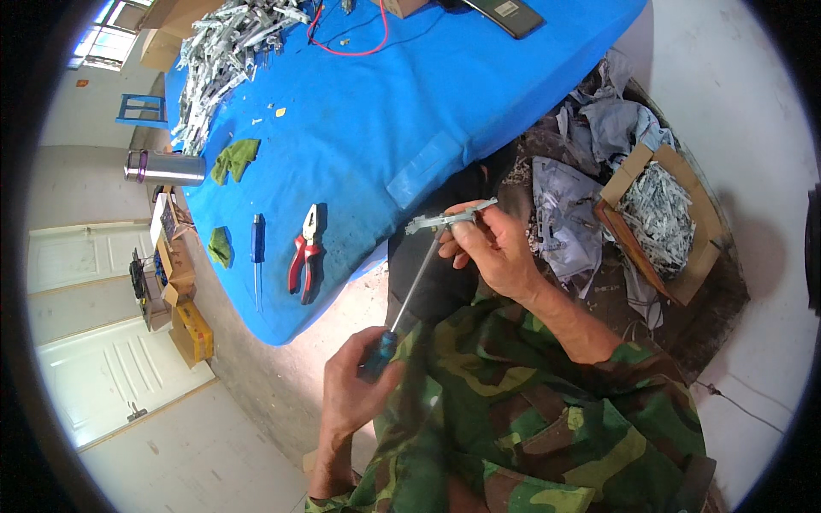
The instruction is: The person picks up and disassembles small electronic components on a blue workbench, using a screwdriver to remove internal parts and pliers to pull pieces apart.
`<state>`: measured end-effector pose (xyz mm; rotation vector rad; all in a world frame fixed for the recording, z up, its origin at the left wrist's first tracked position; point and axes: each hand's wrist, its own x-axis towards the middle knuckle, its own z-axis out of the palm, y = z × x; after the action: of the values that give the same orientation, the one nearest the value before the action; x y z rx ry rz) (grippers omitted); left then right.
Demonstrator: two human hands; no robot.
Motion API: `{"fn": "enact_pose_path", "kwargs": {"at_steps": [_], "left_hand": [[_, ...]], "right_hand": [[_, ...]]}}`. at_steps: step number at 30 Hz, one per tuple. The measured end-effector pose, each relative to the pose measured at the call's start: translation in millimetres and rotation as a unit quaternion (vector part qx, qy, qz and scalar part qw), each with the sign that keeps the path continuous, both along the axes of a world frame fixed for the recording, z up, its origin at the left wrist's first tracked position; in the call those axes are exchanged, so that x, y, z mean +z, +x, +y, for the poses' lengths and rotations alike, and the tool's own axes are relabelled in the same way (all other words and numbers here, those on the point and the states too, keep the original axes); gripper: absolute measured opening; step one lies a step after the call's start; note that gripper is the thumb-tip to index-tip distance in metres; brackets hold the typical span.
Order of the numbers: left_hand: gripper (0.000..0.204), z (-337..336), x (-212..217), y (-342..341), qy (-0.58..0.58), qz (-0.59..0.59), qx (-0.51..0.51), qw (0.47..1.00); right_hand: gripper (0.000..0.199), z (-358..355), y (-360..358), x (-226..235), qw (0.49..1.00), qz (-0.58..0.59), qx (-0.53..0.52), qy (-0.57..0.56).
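My left hand [357,382] is closed round the blue handle of a screwdriver [417,289], whose long metal shaft points up and away. Its tip meets the underside of a slim grey metal part [451,220], or lies just behind it; I cannot tell which. Pinched between thumb and fingers, that part is in my right hand [499,250], in front of my body. On the blue cloth to the left lie red-handled pliers [305,256] and a second blue-handled screwdriver [257,248].
A pile of similar grey parts [224,64] covers the table's far left, near a steel flask [167,168] and green rags [234,161]. A phone [509,14] lies at the far edge. To my right stands a cardboard box [654,222] full of grey pieces, beside grey cloths [564,214].
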<state>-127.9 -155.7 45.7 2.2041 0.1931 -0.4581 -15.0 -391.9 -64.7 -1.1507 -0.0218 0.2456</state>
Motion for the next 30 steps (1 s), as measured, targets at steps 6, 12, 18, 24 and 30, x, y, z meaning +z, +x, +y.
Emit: {"fn": "enact_pose_path", "kwargs": {"at_steps": [6, 12, 18, 24, 30], "left_hand": [[0.044, -35, -6, -1, 0.130, -0.073, -0.028, 0.988], [0.040, -46, 1, -2, 0.157, -0.075, 0.033, 0.984], [0.036, -45, 2, 2, 0.198, -0.147, -0.019, 0.969], [0.038, -38, 17, 17, 0.260, -0.174, -0.073, 0.947], [0.038, -46, 23, 25, 0.266, -0.172, -0.077, 0.945]], "right_hand": [[0.029, 0, 1, -1, 1.000, -0.008, -0.029, 0.007], [0.026, -3, 1, -2, 0.999, -0.016, -0.044, -0.016], [0.023, -7, 3, -2, 0.999, 0.024, -0.047, -0.005], [0.022, -11, 2, -8, 0.998, 0.022, -0.063, -0.012], [0.019, -10, 7, 6, 0.993, 0.023, -0.099, -0.052]]}}
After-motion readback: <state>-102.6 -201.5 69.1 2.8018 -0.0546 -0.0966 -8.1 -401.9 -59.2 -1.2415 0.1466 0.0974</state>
